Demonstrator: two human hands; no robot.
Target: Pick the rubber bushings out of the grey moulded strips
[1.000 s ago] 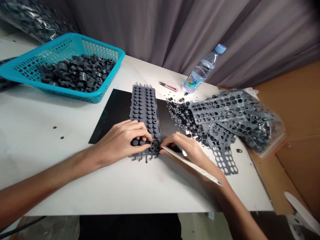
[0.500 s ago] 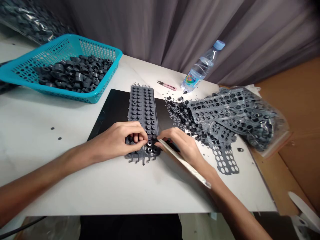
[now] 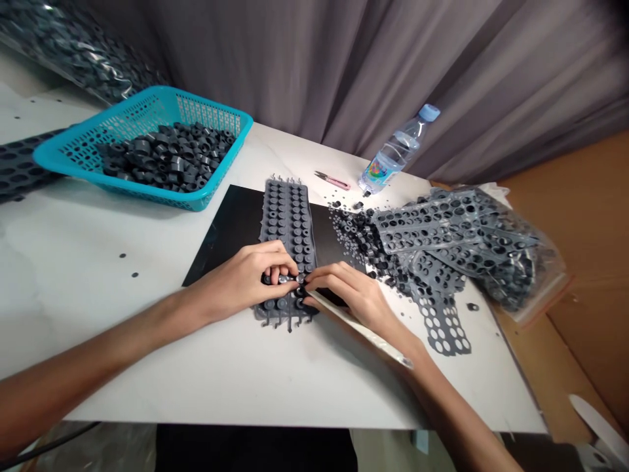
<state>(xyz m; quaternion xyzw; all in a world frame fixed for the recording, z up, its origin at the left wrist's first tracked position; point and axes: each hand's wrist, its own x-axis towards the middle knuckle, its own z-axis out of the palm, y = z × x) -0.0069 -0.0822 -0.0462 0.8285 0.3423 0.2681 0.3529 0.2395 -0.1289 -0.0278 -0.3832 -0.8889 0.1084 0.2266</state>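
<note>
A dark grey moulded rubber sheet (image 3: 289, 219) with rows of round raised caps lies on a black mat (image 3: 230, 223). My left hand (image 3: 260, 275) is closed over its near part, with thumb and forefinger pinched at a small round piece on the sheet. My right hand (image 3: 358, 298) is closed on a long, thin, white-handled tool (image 3: 376, 339), which slants from the fingertips back past the wrist. The tool's tip is hidden near the fingers. Both hands' fingertips nearly meet at the right column of caps.
A blue basket (image 3: 199, 200) of dark rubber rings stands at the left, before a stuffed plastic bag (image 3: 93, 59). Beyond the mat lie pink-handled snips (image 3: 334, 181) and a water bottle (image 3: 396, 154). Loose rings (image 3: 366, 236) and punched-out sheets (image 3: 432, 223) are heaped at the right.
My fingertips have drawn closer together over the sheet's near part. The whole scene has shifted slightly right and down as the camera moved. The tool stays in my right hand.
</note>
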